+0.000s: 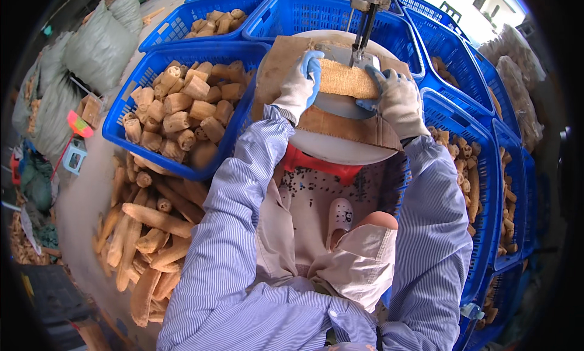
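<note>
Both hands wear white work gloves with blue palms. Between them lies a tan dried loofah (pixel 348 78), held crosswise at the foot of a machine's dark vertical post (pixel 365 31). My left hand (pixel 301 83) is closed round the loofah's left end, and my right hand (pixel 395 95) grips its right end. Under it is a round white work table (pixel 340 143) with brown cardboard (pixel 350 125) fixed on top. The part of the machine touching the loofah is too small to make out.
A blue crate (pixel 210 165) of short cut loofah pieces (pixel 182 101) stands at my left, above a pile of long whole loofahs (pixel 158 229). More blue crates (pixel 450 107) with loofahs line my right and the far side. Stuffed sacks (pixel 100 47) sit far left.
</note>
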The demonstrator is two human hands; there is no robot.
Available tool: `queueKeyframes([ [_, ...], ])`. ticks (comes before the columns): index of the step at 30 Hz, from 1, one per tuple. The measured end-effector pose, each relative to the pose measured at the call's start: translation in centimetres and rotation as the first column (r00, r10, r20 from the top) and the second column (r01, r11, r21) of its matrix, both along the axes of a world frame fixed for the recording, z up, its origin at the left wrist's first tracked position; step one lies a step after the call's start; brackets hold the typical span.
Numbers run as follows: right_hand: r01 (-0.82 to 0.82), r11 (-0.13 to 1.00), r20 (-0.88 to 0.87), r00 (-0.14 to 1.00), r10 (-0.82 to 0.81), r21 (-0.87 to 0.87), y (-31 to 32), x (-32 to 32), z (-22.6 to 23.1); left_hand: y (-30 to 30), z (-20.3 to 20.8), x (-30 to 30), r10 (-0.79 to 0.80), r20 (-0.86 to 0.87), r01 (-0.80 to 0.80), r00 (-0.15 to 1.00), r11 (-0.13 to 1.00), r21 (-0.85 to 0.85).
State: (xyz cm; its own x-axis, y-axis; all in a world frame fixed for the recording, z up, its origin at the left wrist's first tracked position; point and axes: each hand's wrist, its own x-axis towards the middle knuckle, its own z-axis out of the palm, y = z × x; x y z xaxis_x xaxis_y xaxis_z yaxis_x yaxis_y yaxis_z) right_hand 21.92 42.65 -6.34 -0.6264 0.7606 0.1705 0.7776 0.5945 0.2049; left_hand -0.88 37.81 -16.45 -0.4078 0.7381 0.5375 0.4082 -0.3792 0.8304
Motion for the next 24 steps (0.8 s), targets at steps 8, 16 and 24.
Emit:
queueKeyframes([
  [8,0.064,0.937,0.001,0.998,-0.068,-0.342,4.9,-1.3,1.9,1.1,5.3,-0.1,0.211,-0.297,-0.323,0.931,0.854,-0.407],
  [16,0.012,0.833,-0.127,0.987,-0.099,-0.552,11.0,-2.0,-0.6,3.2,6.3,-2.9,-0.071,-0.743,-0.417,0.666,0.79,-0.449],
  [24,-0.047,0.905,-0.079,0.997,0.015,-0.422,7.1,-0.3,0.4,-0.2,4.4,-8.2,0.643,0.133,-0.56,0.755,0.736,-0.379],
])
